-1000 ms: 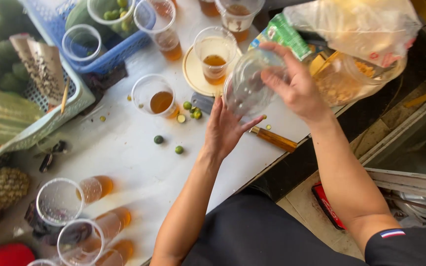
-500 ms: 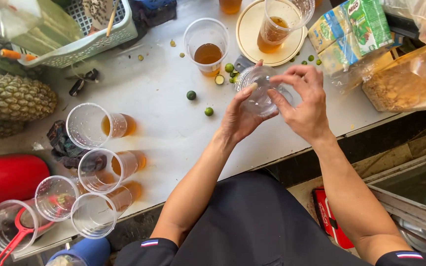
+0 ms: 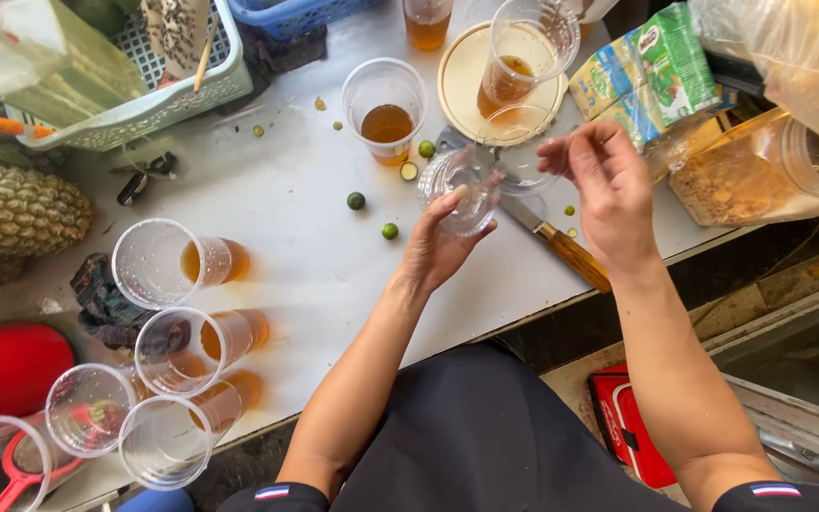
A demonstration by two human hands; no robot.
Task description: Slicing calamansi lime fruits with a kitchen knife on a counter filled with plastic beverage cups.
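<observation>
Clear cup (image 3: pixel 457 190) motion-blurred at left hand (image 3: pixel 443 248); rim indistinct. Second cup (image 3: pixel 521 156) by right hand (image 3: pixel 604 185) likewise smeared, grip unclear. Knife (image 3: pixel 561 245) blade partly hidden under cups. Pineapple (image 3: pixel 11 213) cut by left edge. Plastic bag (image 3: pixel 798 47) cropped at top right. Basket (image 3: pixel 135 104) contents unreadable.

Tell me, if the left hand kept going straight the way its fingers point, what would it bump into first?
The left hand already grips a clear plastic cup, fingers pointing away from the body. Beyond that, it would probably meet the cup of amber drink, though a cut lime half lies close to that line; depth is hard to judge.
</observation>
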